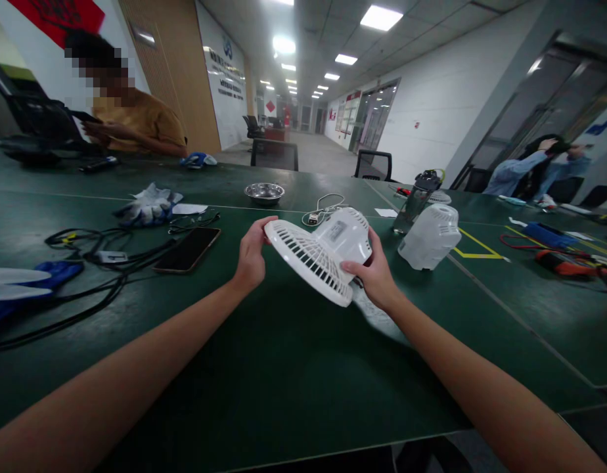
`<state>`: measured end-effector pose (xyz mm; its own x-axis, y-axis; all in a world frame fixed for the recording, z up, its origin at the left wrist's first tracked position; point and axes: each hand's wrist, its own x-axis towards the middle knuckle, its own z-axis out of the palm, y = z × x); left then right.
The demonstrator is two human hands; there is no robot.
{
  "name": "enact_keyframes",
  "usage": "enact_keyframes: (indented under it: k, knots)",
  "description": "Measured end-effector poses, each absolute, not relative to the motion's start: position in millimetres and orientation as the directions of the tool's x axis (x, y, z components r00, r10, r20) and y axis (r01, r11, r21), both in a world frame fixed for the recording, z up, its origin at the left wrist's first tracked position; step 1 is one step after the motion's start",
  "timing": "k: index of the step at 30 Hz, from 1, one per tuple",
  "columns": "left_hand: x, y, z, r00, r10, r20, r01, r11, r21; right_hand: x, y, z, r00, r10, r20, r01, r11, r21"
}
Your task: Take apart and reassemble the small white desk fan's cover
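Both my hands hold a white fan head (340, 233) above the green table (284, 394). It is tilted, its slotted round grille turned down and to the left and its motor housing up. My left hand (253, 256) pinches the grille's rim at the upper left. My right hand (375, 272) is wrapped round the housing's right side, with the thumb on top. Just right of it stands a translucent white plastic housing (429, 238). Behind the fan head lies a pale cord with a plug (314, 218).
A metal bowl (264, 192) and a bottle (416, 203) stand farther back. On the left lie a phone (188, 250), black cables (121, 279) and work gloves (150, 205). Orange-black tools (564, 263) lie at the right. One person (136, 121) sits across the table, another (535, 167) far right.
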<state>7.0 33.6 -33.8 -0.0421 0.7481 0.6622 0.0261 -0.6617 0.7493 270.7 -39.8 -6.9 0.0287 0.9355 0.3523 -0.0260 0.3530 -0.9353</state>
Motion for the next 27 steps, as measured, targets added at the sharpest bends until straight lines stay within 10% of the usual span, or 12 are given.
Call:
enact_keyframes:
  k: [8,12,27]
  knots:
    - [11.1,39.6,-47.5,0.158,0.921,0.355,0.046,-0.366,0.929,280.3,-32.3,-18.2,-0.294,0.95,-0.103,-0.371,-0.212,-0.904]
    - [12.2,37.6,-54.6,0.354,0.923,0.151,-0.075,-0.133,0.988,286.8,-22.8,-25.7,-0.372,0.925,-0.072,-0.324,-0.202,-0.924]
    - [12.0,25.5,-45.0,0.318,0.931,0.181,0.147,-0.237,0.96,289.4,-11.4,-31.6,-0.198,0.971,0.138,-0.031,0.134,-0.99]
